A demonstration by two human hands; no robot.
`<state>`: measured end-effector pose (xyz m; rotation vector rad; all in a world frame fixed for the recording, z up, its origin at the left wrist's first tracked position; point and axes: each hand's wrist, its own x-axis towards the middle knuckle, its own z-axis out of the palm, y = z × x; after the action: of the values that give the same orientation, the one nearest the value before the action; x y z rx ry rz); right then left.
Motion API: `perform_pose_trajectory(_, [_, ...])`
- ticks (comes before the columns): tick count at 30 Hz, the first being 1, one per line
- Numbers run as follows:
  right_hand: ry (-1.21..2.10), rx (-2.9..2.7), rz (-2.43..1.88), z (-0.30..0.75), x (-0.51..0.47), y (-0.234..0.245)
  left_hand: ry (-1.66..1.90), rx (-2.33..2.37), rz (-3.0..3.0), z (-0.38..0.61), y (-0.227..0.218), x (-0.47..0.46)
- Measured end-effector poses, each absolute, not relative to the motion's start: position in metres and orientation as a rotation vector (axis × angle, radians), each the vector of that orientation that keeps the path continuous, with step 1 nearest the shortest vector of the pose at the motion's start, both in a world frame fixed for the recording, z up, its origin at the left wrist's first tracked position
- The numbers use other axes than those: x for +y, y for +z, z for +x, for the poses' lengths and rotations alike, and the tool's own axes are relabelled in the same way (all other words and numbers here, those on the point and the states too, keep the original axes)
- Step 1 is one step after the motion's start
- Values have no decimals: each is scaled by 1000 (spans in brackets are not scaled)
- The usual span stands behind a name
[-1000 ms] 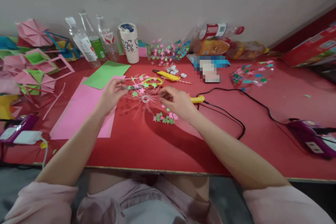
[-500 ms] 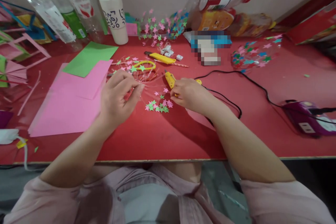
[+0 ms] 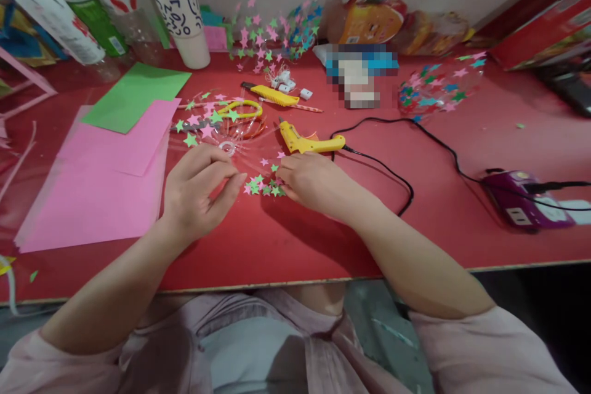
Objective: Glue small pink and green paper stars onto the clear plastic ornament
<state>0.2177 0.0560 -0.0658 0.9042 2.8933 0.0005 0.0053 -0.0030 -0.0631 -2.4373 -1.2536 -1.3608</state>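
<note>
My left hand is closed, thumb and index finger nearly together in a pinch. Whatever lies between the tips is too small to make out. Beside it, a clear plastic bottle piece, cut into strips, carries pink and green stars. My right hand reaches down with bent fingers to a small pile of paper stars; its fingertips are partly hidden. Just beyond that hand lies a yellow glue gun, untouched, its black cord trailing right.
Scissors, a yellow box cutter and a striped pencil lie behind. Pink paper and green paper are at left. A white tumbler and bottles stand along the wall. A purple power strip sits right.
My right hand has let go of the glue gun and moved toward me onto the star pile. My left hand has come slightly nearer, still pinched. The view has shifted a little.
</note>
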Motion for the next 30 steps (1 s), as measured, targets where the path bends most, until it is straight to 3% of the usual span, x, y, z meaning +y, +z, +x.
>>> perform_pose_trajectory(30, [33,2923,835,207,40,-74,-1391,-1305,-2481,8,-64,-2])
